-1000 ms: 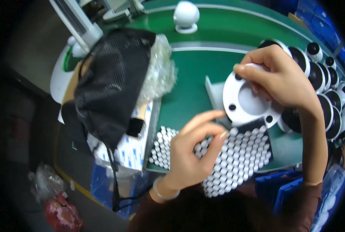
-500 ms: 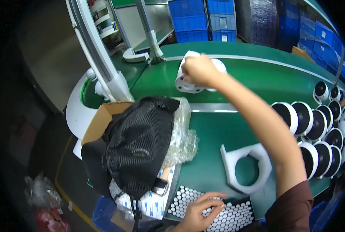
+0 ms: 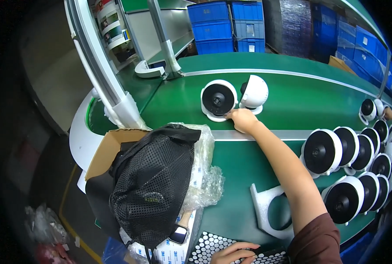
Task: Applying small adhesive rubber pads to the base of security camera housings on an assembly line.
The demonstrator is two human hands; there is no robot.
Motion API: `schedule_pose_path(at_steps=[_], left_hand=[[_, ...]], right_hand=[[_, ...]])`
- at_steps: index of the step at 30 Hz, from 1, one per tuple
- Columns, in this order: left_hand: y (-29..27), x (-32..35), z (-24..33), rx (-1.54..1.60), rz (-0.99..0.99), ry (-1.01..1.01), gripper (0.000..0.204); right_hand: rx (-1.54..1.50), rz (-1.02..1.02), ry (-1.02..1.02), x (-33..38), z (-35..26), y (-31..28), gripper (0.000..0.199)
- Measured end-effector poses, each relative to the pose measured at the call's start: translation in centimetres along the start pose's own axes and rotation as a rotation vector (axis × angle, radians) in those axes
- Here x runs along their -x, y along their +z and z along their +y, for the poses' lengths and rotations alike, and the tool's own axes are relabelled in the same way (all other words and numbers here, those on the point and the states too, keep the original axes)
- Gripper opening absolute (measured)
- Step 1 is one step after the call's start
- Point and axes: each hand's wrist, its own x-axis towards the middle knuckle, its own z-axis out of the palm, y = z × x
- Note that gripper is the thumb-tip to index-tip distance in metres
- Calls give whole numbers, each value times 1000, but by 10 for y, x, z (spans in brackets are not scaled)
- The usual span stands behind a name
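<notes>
On the green belt a white security camera [image 3: 218, 99] with a round black front stands upright on its base, facing me. My right hand [image 3: 243, 121] reaches forward to that base, fingers closed at its right edge. Just beside it stands a second white camera [image 3: 255, 93], turned sideways. Near the lower edge my left hand [image 3: 235, 254] lies with fingers stretched over a black sheet of round white pads [image 3: 211, 246]. Its thumb is hidden. A white foam holder [image 3: 262, 207] with a round opening lies between my arms, partly covered by my right forearm.
Rows of white cameras [image 3: 321, 152] stand at right, with another person's hand [image 3: 390, 114] beyond. At left a black mesh bag [image 3: 154, 189] lies over a cardboard box [image 3: 106, 152], beside bubble wrap [image 3: 209, 185] and a watch [image 3: 178, 234]. Blue crates [image 3: 211, 31] are stacked behind.
The tilted white camera in my right hand now stands upright on the belt, its black front toward me. My right hand has dropped to its base. My left hand's fingers have flattened over the sheet.
</notes>
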Motion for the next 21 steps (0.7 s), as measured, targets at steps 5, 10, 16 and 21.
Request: schedule_pose_path(at_steps=[5,10,16,21], left_hand=[[1,-1,-5,-8,17,17,7],[0,-4,0,-101,4,176,8],[-1,-6,-4,-90,-18,204,9],[1,-5,3,-263,-35,59,9]], right_hand=[[88,-61,217,4,3,-34,34],[18,635,583,20,8,-50,86],[33,499,744,15,55,-30,91],[93,390,756,18,44,-99,95]])
